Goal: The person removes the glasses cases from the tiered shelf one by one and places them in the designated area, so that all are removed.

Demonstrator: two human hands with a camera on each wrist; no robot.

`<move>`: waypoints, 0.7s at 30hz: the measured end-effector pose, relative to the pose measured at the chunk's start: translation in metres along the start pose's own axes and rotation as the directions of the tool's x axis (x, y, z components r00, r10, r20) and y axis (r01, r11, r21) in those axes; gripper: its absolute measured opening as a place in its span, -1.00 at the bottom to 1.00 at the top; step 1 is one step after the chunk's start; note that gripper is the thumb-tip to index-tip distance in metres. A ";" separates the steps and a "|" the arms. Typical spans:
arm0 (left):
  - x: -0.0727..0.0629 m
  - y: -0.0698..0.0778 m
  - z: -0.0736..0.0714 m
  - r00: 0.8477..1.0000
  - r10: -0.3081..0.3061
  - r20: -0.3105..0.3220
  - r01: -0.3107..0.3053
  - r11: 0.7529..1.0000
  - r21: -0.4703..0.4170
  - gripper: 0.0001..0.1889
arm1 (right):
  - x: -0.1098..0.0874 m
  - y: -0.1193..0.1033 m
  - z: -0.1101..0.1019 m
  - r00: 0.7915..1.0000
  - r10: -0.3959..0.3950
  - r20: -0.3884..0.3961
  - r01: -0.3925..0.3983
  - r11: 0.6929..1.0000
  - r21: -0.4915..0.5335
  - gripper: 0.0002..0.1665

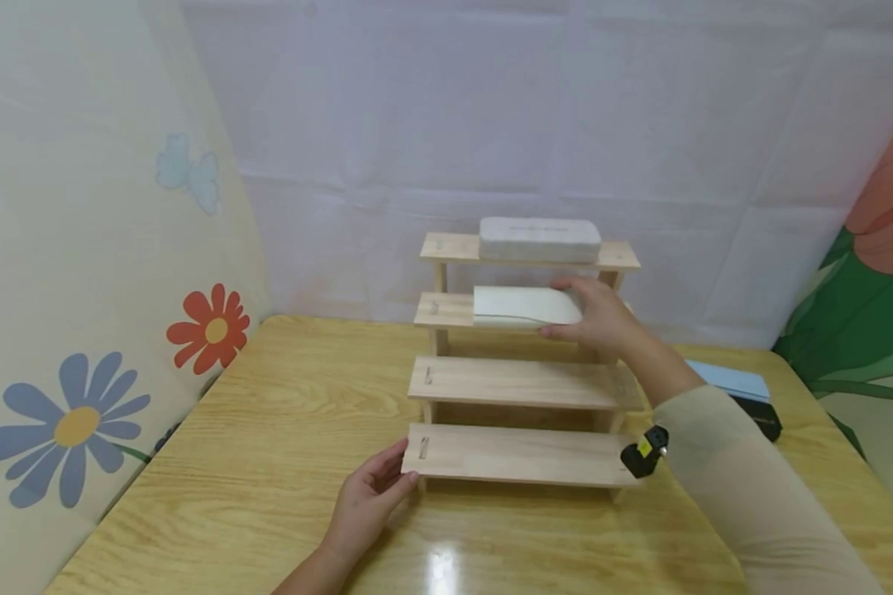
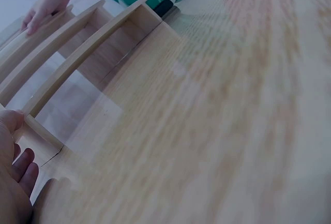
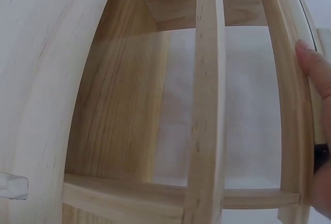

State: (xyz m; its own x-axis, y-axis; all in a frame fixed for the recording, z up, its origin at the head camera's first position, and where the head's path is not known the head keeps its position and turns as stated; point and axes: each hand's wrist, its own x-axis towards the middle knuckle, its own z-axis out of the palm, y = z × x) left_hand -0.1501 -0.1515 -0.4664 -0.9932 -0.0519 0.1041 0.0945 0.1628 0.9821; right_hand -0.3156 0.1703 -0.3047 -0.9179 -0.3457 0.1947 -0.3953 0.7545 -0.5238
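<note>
A stepped wooden display rack (image 1: 521, 454) with several shelves stands on the table. My right hand (image 1: 599, 318) grips the right end of a white flapped case, seemingly a glasses case (image 1: 517, 306), at the second shelf from the top. In the right wrist view the thumb (image 3: 313, 63) lies against the case's front edge; the other fingers are mostly out of sight. My left hand (image 1: 365, 500) holds the left end of the lowest shelf, thumb at its front corner. On the top shelf sits a light grey, rounded hard case (image 1: 539, 240).
Right of the rack, partly behind the right forearm, lie a light blue case (image 1: 729, 380) and a black case (image 1: 761, 416) on the wood-patterned table (image 1: 283, 413). A white cloth (image 1: 387, 124) hangs behind, and flower-printed panels (image 1: 82, 248) flank the table.
</note>
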 end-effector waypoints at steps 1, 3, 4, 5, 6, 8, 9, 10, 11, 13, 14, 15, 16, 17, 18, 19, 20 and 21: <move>0.000 0.000 0.000 1.000 0.004 0.002 -0.004 1.000 -0.002 -0.50 | 0.000 0.000 0.000 1.000 -0.002 -0.003 0.002 1.000 -0.002 -0.05; 0.000 0.001 0.000 1.000 0.005 0.002 -0.005 1.000 -0.006 -0.50 | -0.001 0.000 0.001 1.000 -0.003 -0.012 0.003 1.000 -0.004 -0.06; 0.000 0.001 0.000 1.000 0.005 0.002 -0.005 1.000 -0.008 -0.50 | -0.001 0.000 0.001 1.000 -0.010 -0.019 0.010 1.000 -0.003 -0.07; -0.001 0.001 0.000 1.000 0.005 0.002 -0.005 1.000 -0.011 -0.50 | -0.001 0.000 0.002 1.000 -0.012 -0.026 0.012 1.000 0.000 -0.08; -0.001 0.001 0.000 1.000 0.003 0.001 -0.003 1.000 -0.012 -0.50 | -0.002 0.000 0.002 0.999 -0.013 -0.030 0.012 1.000 -0.002 -0.08; -0.001 0.001 0.000 1.000 0.000 -0.001 0.000 1.000 -0.010 -0.50 | -0.003 0.000 0.003 0.999 -0.011 -0.038 0.011 1.000 0.000 -0.09; -0.001 0.001 0.000 1.000 -0.001 -0.001 0.001 1.000 -0.009 -0.50 | -0.004 0.001 0.003 0.999 -0.010 -0.041 0.010 1.000 0.000 -0.10; -0.001 0.001 0.000 1.000 -0.002 -0.002 0.002 1.000 -0.008 -0.50 | -0.005 0.001 0.003 0.999 -0.005 -0.040 0.005 1.000 0.002 -0.10; -0.001 0.001 0.000 1.000 -0.003 -0.003 0.003 1.000 -0.007 -0.50 | -0.005 0.001 0.004 0.999 0.001 -0.040 -0.001 1.000 0.001 -0.10; -0.001 0.001 0.001 1.000 -0.002 -0.005 0.001 1.000 -0.005 -0.50 | -0.007 0.000 0.004 0.999 0.012 -0.036 -0.012 1.000 0.006 -0.10; -0.001 0.001 0.001 1.000 -0.001 -0.005 0.001 1.000 -0.006 -0.50 | -0.008 0.000 0.004 0.999 0.017 -0.034 -0.017 1.000 0.010 -0.10; -0.001 0.001 0.001 1.000 -0.001 -0.004 0.001 1.000 -0.004 -0.50 | -0.009 0.000 0.003 0.999 0.025 -0.032 -0.025 1.000 0.014 -0.09; 0.000 0.001 0.001 1.000 0.000 -0.005 0.000 1.000 -0.003 -0.50 | -0.010 0.000 0.003 0.999 0.031 -0.031 -0.031 0.999 0.017 -0.09; 0.000 0.001 0.001 1.000 0.000 -0.004 0.000 1.000 -0.004 -0.50 | -0.011 -0.001 0.003 0.999 0.036 -0.030 -0.035 0.999 0.019 -0.09; 0.000 0.001 0.001 1.000 0.000 -0.004 0.000 1.000 -0.002 -0.50 | -0.012 -0.001 0.003 0.999 0.040 -0.031 -0.039 0.999 0.021 -0.09; -0.001 0.001 0.001 1.000 -0.001 -0.004 0.001 1.000 0.000 -0.50 | -0.013 -0.001 0.003 0.999 0.041 -0.033 -0.040 0.999 0.026 -0.09; -0.001 0.002 0.001 1.000 -0.002 -0.004 0.002 1.000 0.002 -0.50 | -0.014 -0.001 0.003 0.998 0.042 -0.037 -0.041 0.999 0.030 -0.09; -0.001 0.002 0.001 1.000 -0.004 -0.003 0.004 1.000 0.002 -0.50 | -0.015 -0.001 0.003 0.998 0.042 -0.041 -0.041 0.999 0.034 -0.09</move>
State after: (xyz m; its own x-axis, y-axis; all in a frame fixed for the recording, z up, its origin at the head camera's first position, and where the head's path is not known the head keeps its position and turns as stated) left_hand -0.1495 -0.1501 -0.4649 -0.9933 -0.0556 0.1012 0.0908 0.1650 0.9821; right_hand -0.3012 0.1731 -0.3091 -0.9344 -0.2905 0.2061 -0.3561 0.7488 -0.5590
